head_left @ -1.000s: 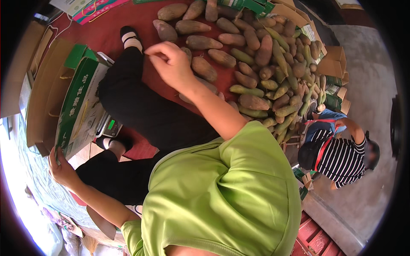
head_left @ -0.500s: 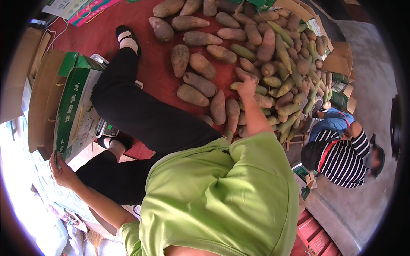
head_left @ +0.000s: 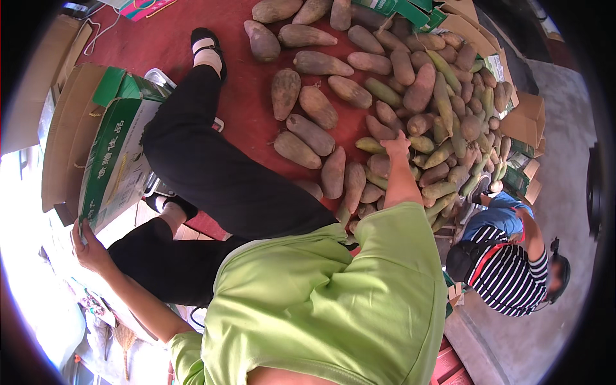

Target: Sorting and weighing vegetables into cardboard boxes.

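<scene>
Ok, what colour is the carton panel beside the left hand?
Green panel with white lettering, seen in the head view.

right hand (head_left: 396, 149): tuber heap (head_left: 420, 90) crowds beyond and right of fingers; left of them, loose tubers (head_left: 311, 135), then passage over red floor (head_left: 249, 106), then trousered leg (head_left: 237, 179) blocking way to carton (head_left: 112, 154). left hand (head_left: 93, 253): carton wall directly beyond fingers.

a red floor (head_left: 170, 48) spreads at eleven o'clock, a smooth grey floor (head_left: 559, 160) at three; white light glares at eight o'clock.
</scene>
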Motion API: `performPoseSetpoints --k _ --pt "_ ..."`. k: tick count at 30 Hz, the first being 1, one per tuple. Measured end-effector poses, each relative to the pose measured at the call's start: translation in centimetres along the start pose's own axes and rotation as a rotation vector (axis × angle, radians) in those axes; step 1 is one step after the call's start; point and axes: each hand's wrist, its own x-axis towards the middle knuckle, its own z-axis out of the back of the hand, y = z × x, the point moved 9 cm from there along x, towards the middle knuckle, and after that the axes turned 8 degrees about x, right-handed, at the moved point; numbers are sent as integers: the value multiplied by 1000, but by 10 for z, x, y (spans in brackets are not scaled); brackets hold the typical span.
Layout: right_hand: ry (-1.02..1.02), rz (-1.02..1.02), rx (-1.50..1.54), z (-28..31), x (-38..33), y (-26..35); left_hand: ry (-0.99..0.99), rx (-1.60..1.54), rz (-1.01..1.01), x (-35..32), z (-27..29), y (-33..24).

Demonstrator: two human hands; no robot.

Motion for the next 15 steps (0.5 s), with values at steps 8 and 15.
performPoseSetpoints --k 8,15 --pt "-86 106 -99 -10 -2 25 30 -76 46 2 2 -6" --pt "-117 139 231 -27 -18 15 -51 -158 -34 2 9 -20"
